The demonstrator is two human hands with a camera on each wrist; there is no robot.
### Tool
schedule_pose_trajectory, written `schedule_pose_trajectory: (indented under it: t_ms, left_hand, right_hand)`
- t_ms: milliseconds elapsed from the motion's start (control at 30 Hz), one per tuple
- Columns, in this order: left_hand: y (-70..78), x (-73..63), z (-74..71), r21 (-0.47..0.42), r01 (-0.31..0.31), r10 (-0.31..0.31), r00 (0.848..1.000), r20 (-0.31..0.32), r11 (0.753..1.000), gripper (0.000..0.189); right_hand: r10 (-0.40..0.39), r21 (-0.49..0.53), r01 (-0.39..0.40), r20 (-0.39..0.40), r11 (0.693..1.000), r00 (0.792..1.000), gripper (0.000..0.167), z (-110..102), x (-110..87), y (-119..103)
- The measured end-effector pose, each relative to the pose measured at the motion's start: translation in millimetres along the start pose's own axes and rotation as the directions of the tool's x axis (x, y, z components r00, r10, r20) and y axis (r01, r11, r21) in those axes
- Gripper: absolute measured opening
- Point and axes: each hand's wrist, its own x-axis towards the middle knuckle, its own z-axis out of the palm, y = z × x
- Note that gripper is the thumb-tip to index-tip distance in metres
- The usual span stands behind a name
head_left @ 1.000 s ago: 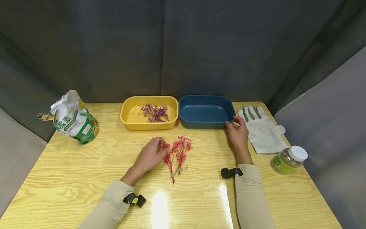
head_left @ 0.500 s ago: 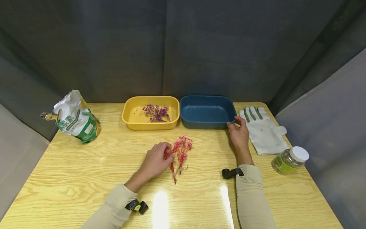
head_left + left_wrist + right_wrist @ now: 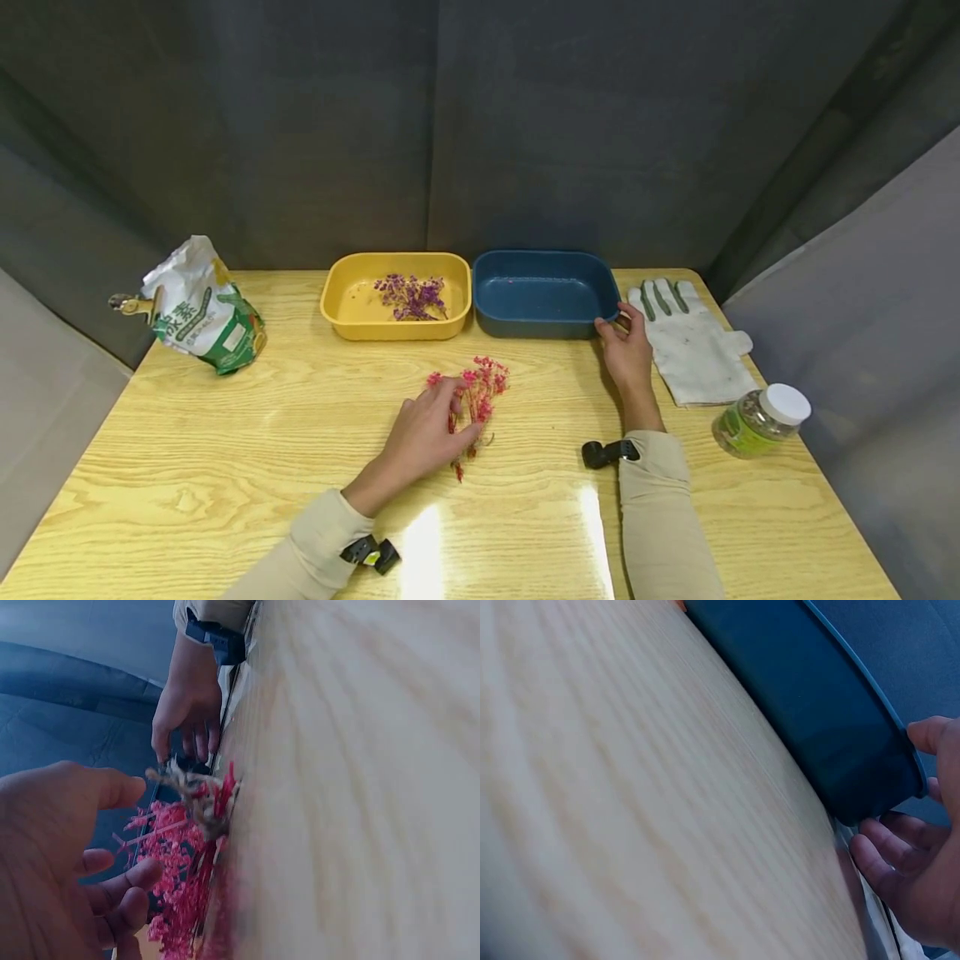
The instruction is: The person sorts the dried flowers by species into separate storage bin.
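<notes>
Two sprigs of pink dried flowers point(image 3: 483, 396), tied with twine near the stems, lie on the table. My left hand point(image 3: 427, 429) hovers over the left sprig and hides part of it. In the left wrist view a gap shows between its thumb and the loosely bent fingers point(image 3: 124, 900), with the pink flowers just beyond. My right hand point(image 3: 627, 354) holds the front right corner of a blue plastic bin point(image 3: 536, 327). In the right wrist view its thumb lies at the rim and the other fingers point(image 3: 889, 851) curl against the lower corner.
A yellow bin point(image 3: 397, 331) with purple dried flowers point(image 3: 411, 296) stands left of the blue one. White work gloves point(image 3: 693, 354) and a jar with a white lid point(image 3: 761, 421) lie at the right. A clipped foil bag point(image 3: 206, 308) stands at the left.
My left hand has moved right and slightly nearer to me, from the left side of the pink flowers to over the left sprig. The right hand stays at the blue bin's corner.
</notes>
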Motion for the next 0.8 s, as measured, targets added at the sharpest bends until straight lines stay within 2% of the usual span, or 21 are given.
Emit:
schedule_pose_trajectory:
  t_ms: [200, 333, 500, 800]
  left_hand:
    - [3.8, 0.7, 1.8, 0.013, -0.023, 0.023, 1.0, 0.008, 1.0, 0.071]
    - [3.6, 0.5, 2.3, 0.021, -0.036, 0.036, 0.999, 0.027, 0.999, 0.067]
    - [2.1, 0.0, 2.9, 0.01, -0.02, 0.02, 0.999, 0.043, 1.0, 0.058]
    - [0.7, 2.0, 7.8, -0.031, -0.007, 0.008, 0.999, 0.033, 0.999, 0.057]
  right_hand:
    - [0.002, -0.03, -0.002, 0.006, 1.0, 1.0, 0.061, 0.2, 2.1, 2.2]
    - [0.003, -0.008, -0.002, 0.021, 1.0, 1.0, 0.062, 0.4, 2.3, 3.3]
    - [0.004, 0.023, -0.005, 0.046, 1.0, 0.999, 0.064, -0.1, 1.8, 4.0]
    - [0.004, -0.01, -0.003, 0.034, 1.0, 0.999, 0.064, -0.1, 2.0, 3.7]
